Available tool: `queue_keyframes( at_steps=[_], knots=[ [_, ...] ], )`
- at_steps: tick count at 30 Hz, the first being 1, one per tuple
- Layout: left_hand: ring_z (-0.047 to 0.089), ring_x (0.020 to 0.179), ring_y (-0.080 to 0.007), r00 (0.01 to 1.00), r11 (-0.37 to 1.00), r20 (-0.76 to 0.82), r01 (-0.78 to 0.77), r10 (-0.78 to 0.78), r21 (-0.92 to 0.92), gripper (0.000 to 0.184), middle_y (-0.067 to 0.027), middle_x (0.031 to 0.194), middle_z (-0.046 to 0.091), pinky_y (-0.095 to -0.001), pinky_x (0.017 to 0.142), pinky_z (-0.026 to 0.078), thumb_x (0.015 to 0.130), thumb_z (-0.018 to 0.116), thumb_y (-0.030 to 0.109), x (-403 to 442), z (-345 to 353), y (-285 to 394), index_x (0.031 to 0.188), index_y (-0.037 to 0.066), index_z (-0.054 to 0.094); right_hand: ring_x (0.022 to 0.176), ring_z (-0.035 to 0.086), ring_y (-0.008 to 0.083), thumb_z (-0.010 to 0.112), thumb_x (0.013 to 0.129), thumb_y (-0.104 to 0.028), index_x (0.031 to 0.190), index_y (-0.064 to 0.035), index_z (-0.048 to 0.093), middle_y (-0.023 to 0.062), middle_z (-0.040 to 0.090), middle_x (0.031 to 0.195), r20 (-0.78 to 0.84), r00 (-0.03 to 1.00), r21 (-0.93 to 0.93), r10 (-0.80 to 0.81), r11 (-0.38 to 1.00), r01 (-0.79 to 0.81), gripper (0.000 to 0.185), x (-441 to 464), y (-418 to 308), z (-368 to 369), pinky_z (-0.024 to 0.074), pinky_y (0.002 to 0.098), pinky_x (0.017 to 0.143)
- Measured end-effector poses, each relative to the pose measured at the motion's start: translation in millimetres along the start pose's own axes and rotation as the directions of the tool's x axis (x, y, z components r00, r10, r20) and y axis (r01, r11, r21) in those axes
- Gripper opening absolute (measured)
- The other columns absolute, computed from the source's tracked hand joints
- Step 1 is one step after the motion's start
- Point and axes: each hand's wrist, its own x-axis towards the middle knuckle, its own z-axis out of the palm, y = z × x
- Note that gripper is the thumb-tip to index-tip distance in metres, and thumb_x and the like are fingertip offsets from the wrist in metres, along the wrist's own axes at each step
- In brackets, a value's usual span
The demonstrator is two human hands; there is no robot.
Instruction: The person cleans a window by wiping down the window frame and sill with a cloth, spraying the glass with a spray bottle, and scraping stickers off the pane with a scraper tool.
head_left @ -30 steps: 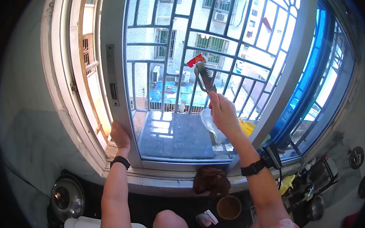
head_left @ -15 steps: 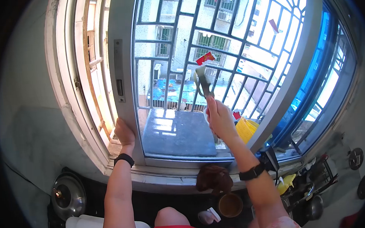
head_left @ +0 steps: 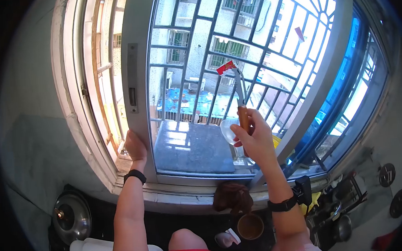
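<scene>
My right hand [head_left: 256, 136] is closed around the wooden handle of a scraper [head_left: 240, 94] with a serrated metal blade, held upright before the window pane. Its tip is at the lower right of a torn red sticker [head_left: 226, 68] with ragged white edges; whether it touches, I cannot tell. My left hand [head_left: 135, 146] is closed against the left edge of the sliding window frame [head_left: 142, 167], its fingers partly hidden. A second red strip [head_left: 299, 34] sticks to the pane at the upper right. Behind my right hand shows a clear glass-like object [head_left: 228, 131].
Below the sill lie a brown cloth-like bundle [head_left: 232, 197], a round brown container [head_left: 250, 226] and a metal lid [head_left: 72, 218]. Kitchen utensils [head_left: 335, 209] crowd the lower right. Metal bars [head_left: 204, 18] stand outside the glass.
My right hand has shifted right and slightly down, and the scraper has turned so its blade leans left toward the sticker. My left hand stays against the frame.
</scene>
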Motion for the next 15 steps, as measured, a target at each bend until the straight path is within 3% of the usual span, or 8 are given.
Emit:
queue_keyframes(
  at_steps=[1, 4, 6, 10, 13, 15],
  knots=[
    [0.064, 0.087, -0.0373, 1.000, 1.000, 0.012, -0.001, 0.001, -0.006, 0.057, -0.0218, 0.093, 0.067, -0.0424, 0.078, 0.049, 0.104, 0.026, 0.042, -0.2, 0.2, -0.1, 0.105, -0.003, 0.062, 0.059, 0.066, 0.0174, 0.069, 0.088, -0.021, 0.116, 0.0011, 0.052, 0.0093, 0.064, 0.078, 0.011, 0.998, 0.019, 0.067, 0.998, -0.067, 0.039, -2.0, -13.1, -0.2, 0.0516, 0.0320, 0.059],
    [0.065, 0.087, -0.0314, 1.000, 1.000, 0.031, 0.000, 0.000, -0.007, 0.061, -0.0191, 0.094, 0.068, -0.0389, 0.078, 0.050, 0.104, 0.027, 0.047, -0.2, -2.1, -2.3, 0.109, -0.003, 0.062, 0.060, 0.066, 0.0212, 0.065, 0.092, -0.023, 0.116, 0.0011, 0.052, 0.0121, 0.063, 0.074, -0.045, 0.998, -0.226, -0.036, 0.974, 0.025, 0.037, 1.3, -9.8, 3.1, 0.0512, 0.0349, 0.060],
    [0.065, 0.087, -0.0312, 1.000, 1.000, 0.023, 0.006, -0.006, 0.003, 0.061, -0.0190, 0.094, 0.068, -0.0386, 0.077, 0.050, 0.104, 0.027, 0.046, -0.4, -1.7, -3.6, 0.109, -0.003, 0.062, 0.062, 0.067, 0.0236, 0.061, 0.094, -0.024, 0.115, 0.0012, 0.053, 0.0133, 0.063, 0.071, -0.089, 0.996, -0.199, -0.001, 0.980, -0.017, 0.033, 5.7, 1.1, 4.3, 0.0506, 0.0366, 0.061],
    [0.065, 0.085, -0.0340, 0.999, 1.000, 0.038, 0.004, -0.004, 0.008, 0.059, -0.0203, 0.092, 0.068, -0.0402, 0.076, 0.050, 0.104, 0.026, 0.044, -0.1, -3.3, -3.6, 0.107, -0.003, 0.062, 0.065, 0.066, 0.0269, 0.051, 0.099, -0.023, 0.111, 0.0020, 0.054, 0.0131, 0.062, 0.068, -0.131, 0.985, -0.278, -0.109, 0.958, 0.068, 0.028, 8.0, 28.7, 9.9, 0.0491, 0.0382, 0.060],
    [0.063, 0.083, -0.0397, 1.000, 1.000, 0.013, -0.004, 0.004, -0.015, 0.058, -0.0228, 0.089, 0.067, -0.0435, 0.075, 0.049, 0.104, 0.025, 0.041, -0.5, -2.3, 6.7, 0.102, -0.003, 0.062, 0.064, 0.065, 0.0309, 0.049, 0.099, -0.022, 0.107, 0.0020, 0.055, 0.0147, 0.062, 0.068, -0.071, 0.997, -0.176, 0.008, 0.984, -0.021, 0.026, 9.1, 30.7, 14.9, 0.0484, 0.0408, 0.061],
    [0.063, 0.083, -0.0397, 1.000, 1.000, 0.009, -0.006, 0.006, -0.025, 0.058, -0.0228, 0.088, 0.067, -0.0434, 0.075, 0.049, 0.104, 0.025, 0.041, -1.0, -2.9, 9.7, 0.102, -0.003, 0.062, 0.055, 0.058, 0.0179, 0.047, 0.101, -0.025, 0.106, 0.0011, 0.056, 0.0074, 0.058, 0.064, -0.086, 0.995, -0.199, -0.055, 0.979, 0.037, 0.028, 12.5, 34.0, 21.7, 0.0446, 0.0328, 0.052]
  ],
)
